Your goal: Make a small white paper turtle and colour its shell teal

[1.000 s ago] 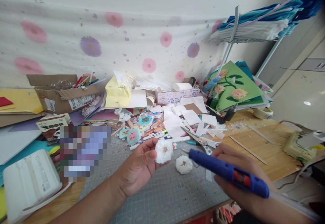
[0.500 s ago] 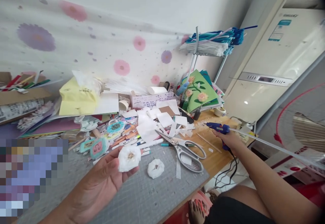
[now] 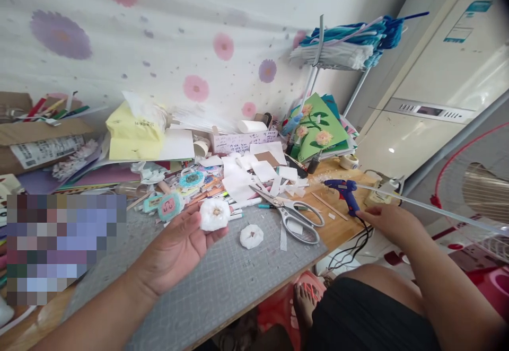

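Observation:
My left hand (image 3: pixel 181 242) pinches a white, puffy scalloped disc (image 3: pixel 215 215) by its edge, with a small brownish spot of glue-like stuff at its centre. A similar white disc (image 3: pixel 251 236) lies flat on the grey cutting mat (image 3: pixel 191 308), right of that hand. The blue glue gun (image 3: pixel 345 192) rests on the wooden tabletop, a long clear glue stick (image 3: pixel 413 209) jutting from its back. My right hand (image 3: pixel 387 226) is by the bottom of the gun's handle, fingers stretched toward it and not wrapped round it; their tips are partly hard to make out.
Large silver-handled scissors (image 3: pixel 294 216) lie open-bladed by white paper scraps (image 3: pixel 238 181). Pens and round teal pieces (image 3: pixel 170 206) clutter the left. Black cords (image 3: pixel 352 247) hang off the table's right edge. A fan (image 3: pixel 473 181) stands at the right, a cardboard box (image 3: pixel 43 133) at far left.
My right hand has let go of the glue gun's handle and drawn back to the right, leaving the gun on the tabletop. My left hand still holds the disc. The view has shifted.

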`<state>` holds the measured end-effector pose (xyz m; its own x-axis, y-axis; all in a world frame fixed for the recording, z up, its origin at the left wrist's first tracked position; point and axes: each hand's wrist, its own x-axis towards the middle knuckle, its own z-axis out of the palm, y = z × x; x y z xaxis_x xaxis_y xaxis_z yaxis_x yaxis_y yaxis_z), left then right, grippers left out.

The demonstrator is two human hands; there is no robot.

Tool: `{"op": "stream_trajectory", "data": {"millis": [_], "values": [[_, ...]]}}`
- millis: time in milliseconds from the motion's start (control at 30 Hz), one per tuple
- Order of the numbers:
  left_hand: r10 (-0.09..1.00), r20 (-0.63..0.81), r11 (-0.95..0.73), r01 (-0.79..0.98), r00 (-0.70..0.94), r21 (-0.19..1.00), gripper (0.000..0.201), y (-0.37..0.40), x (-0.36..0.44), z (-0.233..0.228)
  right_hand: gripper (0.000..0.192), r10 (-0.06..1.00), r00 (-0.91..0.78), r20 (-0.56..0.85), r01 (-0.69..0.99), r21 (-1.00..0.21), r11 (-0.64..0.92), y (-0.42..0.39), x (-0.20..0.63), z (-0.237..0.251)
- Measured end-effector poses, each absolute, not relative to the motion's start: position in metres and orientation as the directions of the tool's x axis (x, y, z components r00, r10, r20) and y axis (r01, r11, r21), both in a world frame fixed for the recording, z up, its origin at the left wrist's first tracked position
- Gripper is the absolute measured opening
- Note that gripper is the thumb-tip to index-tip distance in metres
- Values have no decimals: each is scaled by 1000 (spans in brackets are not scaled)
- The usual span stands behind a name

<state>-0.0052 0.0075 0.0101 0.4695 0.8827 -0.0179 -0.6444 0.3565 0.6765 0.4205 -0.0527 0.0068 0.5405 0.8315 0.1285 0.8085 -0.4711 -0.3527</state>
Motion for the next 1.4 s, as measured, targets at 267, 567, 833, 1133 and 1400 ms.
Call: {"op": "stream_trajectory", "data": {"millis": [267,567,833,1133,1400], "values": [[863,-48,394,-611,503,686,22,5,-5,8,40,865,-464,191,769,-398,500,-50,261,16],[861,-85,412,-589,501,695,24,8,-7,0,40,760,-646,70,699,-346,626,12,228,2],[893,-158,401,-584,422,706,27,11,-5,-5,42,772,-515,372,661,-400,634,7,224,18],[883,-129,412,-614,451,673,25,6,-1,-3,44,732,-465,499,676,-334,657,-4,207,21],[899,-169,396,-583,404,709,26,8,-1,-1,40,734,-412,540,708,-316,631,-6,207,23]]}}
